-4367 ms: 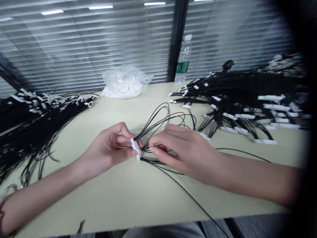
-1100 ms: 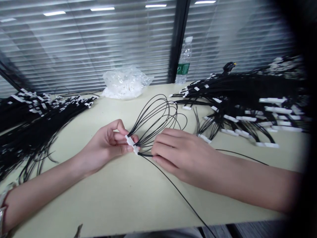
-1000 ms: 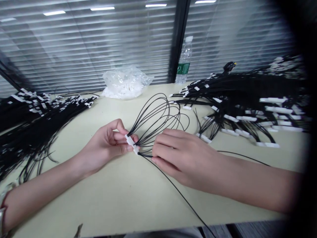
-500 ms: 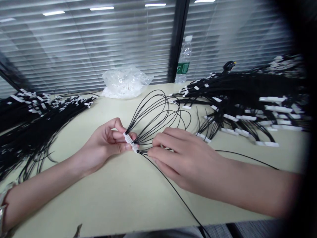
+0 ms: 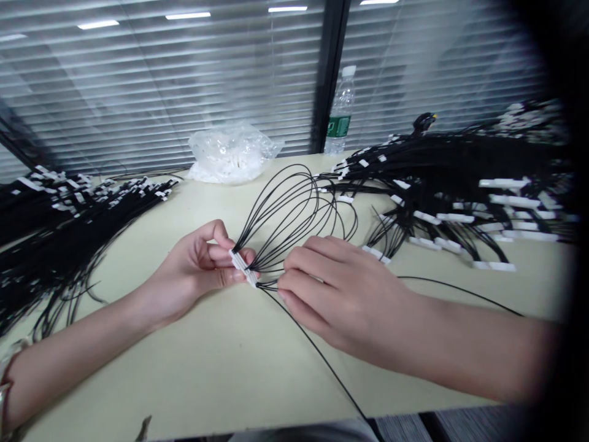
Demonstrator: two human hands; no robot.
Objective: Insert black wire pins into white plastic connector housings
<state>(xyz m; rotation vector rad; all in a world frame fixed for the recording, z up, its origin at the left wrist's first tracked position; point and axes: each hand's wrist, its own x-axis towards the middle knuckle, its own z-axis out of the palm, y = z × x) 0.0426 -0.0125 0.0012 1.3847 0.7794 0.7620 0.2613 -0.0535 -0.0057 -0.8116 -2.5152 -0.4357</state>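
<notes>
Between the thumb and fingers of my left hand (image 5: 197,264) is a white multi-pin connector (image 5: 243,267), tilted down to the right. Several thin black wires (image 5: 288,215) leave it, most bending up and back in wide loops above my right hand. My right hand (image 5: 331,288) is closed around wires just right of the connector; its fingertips and exactly how many strands they pinch are hidden. One loose black wire (image 5: 317,353) runs from the connector down over the table's front edge. Another wire (image 5: 460,290) trails out to the right behind my right wrist.
Bundles of black wires with white connectors lie at the left (image 5: 69,239) and in a larger pile at the right (image 5: 460,178). A clear plastic bag (image 5: 234,150) with white pieces and a water bottle (image 5: 339,116) stand at the back of the pale table (image 5: 193,374), before window blinds.
My right hand has shifted very slightly, and the wire loops have moved a little to the right. My left hand keeps the same hold on the connector.
</notes>
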